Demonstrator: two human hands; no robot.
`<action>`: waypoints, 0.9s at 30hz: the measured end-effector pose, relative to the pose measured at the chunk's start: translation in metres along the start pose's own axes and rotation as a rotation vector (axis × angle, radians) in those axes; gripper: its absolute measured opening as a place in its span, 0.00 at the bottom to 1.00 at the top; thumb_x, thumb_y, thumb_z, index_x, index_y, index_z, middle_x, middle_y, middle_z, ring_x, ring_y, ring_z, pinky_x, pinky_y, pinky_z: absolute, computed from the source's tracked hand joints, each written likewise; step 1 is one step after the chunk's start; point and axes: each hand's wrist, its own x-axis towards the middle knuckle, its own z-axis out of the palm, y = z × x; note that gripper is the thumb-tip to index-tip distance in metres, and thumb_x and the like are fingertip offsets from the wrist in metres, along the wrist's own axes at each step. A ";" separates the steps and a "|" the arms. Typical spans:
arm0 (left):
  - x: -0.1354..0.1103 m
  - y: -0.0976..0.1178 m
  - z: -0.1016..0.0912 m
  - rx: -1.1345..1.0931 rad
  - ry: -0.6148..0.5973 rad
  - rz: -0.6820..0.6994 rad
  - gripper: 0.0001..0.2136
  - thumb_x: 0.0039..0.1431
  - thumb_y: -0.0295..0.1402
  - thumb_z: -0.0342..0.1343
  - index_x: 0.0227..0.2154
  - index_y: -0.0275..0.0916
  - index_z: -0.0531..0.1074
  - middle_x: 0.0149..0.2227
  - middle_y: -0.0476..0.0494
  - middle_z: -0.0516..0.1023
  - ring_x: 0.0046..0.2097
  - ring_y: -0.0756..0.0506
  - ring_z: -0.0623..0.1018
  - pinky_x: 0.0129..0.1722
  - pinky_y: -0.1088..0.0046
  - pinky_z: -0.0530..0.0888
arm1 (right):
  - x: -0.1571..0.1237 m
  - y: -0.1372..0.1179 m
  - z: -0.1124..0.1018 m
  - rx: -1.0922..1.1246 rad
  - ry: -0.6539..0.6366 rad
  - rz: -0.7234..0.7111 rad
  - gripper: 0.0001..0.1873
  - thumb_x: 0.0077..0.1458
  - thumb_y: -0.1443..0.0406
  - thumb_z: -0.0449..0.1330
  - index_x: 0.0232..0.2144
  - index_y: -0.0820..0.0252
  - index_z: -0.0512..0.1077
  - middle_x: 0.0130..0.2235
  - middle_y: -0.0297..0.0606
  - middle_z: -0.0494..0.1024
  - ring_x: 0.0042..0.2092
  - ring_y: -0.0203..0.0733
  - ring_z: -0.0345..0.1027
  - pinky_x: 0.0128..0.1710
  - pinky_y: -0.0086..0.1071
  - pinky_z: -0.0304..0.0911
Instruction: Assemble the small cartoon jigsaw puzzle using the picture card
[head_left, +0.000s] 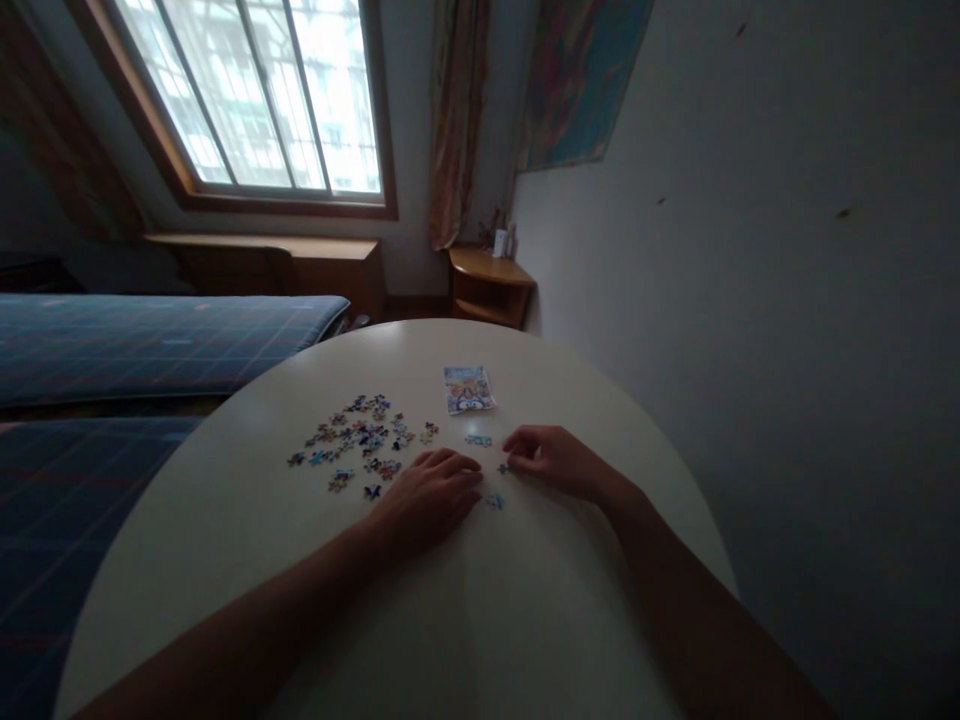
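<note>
My left hand [435, 495] rests palm down on the white round table, its fingers stretched out and apart from one another. Just beyond its fingertips lies a light-blue puzzle piece [495, 501]. With fingers curled, my right hand [546, 460] is closed at a small dark puzzle piece [503, 468], which shows at its fingertips. A short strip of joined puzzle pieces [478, 440] lies between the hands, a little farther off. Left of my left hand spreads a loose heap of puzzle pieces [367, 437], with one cluster [429, 433] apart from it.
A small printed picture packet [469, 390] lies farther back on the white table [397, 640]. Plaid-covered bedding [165, 345] borders the table's left side, and a wall [787, 330] stands to the right. A wooden corner shelf [491, 268] is behind.
</note>
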 end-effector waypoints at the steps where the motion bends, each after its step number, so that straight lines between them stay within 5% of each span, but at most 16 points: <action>1: 0.000 0.001 -0.001 0.001 -0.008 0.006 0.09 0.66 0.30 0.54 0.47 0.40 0.75 0.50 0.43 0.78 0.51 0.42 0.74 0.53 0.59 0.71 | 0.000 0.000 0.000 -0.007 -0.002 0.001 0.09 0.53 0.64 0.62 0.37 0.61 0.78 0.31 0.37 0.81 0.31 0.37 0.72 0.33 0.29 0.63; 19: -0.003 0.009 -0.012 -0.025 -0.129 0.136 0.12 0.66 0.31 0.53 0.50 0.44 0.73 0.50 0.43 0.77 0.50 0.42 0.75 0.52 0.61 0.68 | -0.003 -0.002 -0.005 -0.113 -0.121 -0.067 0.08 0.53 0.63 0.65 0.35 0.57 0.83 0.34 0.39 0.79 0.32 0.37 0.69 0.34 0.29 0.61; 27: 0.000 -0.001 -0.009 0.000 0.023 0.011 0.08 0.65 0.29 0.52 0.37 0.40 0.76 0.41 0.43 0.80 0.43 0.44 0.76 0.47 0.63 0.71 | -0.007 -0.005 -0.013 -0.061 -0.126 -0.046 0.09 0.53 0.60 0.66 0.33 0.59 0.82 0.30 0.36 0.78 0.31 0.37 0.68 0.32 0.29 0.61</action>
